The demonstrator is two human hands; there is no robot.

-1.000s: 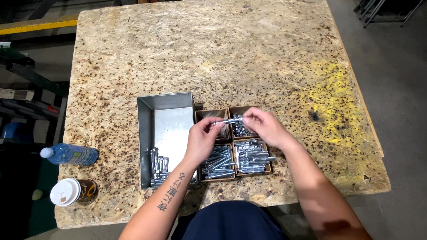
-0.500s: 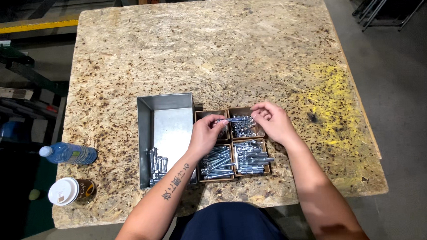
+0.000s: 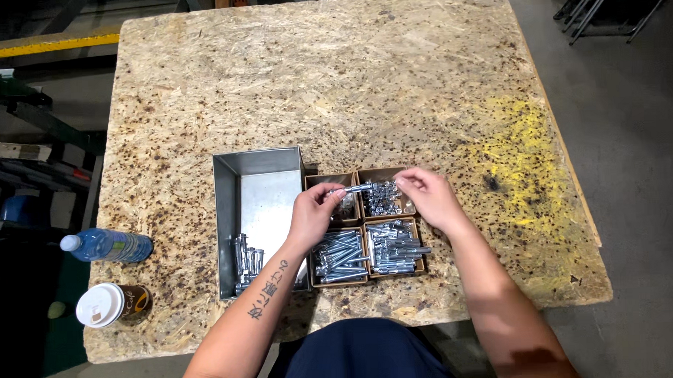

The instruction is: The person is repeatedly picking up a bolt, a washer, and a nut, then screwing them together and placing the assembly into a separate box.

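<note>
Left hand (image 3: 313,216) pinches one end of a silver bolt (image 3: 356,188), fingers curled shut on it; right hand (image 3: 426,197) has its fingertips closed near the bolt's other end, but actual contact there can't be told. The bolt lies level over the two far compartments of a brown four-part box (image 3: 365,227) near the worktop's (image 3: 362,76) near edge; the far-right one holds small nuts (image 3: 384,198), the two near ones long bolts (image 3: 368,249). A grey metal tray (image 3: 266,191) with a few bolts in its near end touches the box's left side; a blue bottle (image 3: 107,245) and a lidded cup (image 3: 113,305) sit at the near-left corner.
</note>
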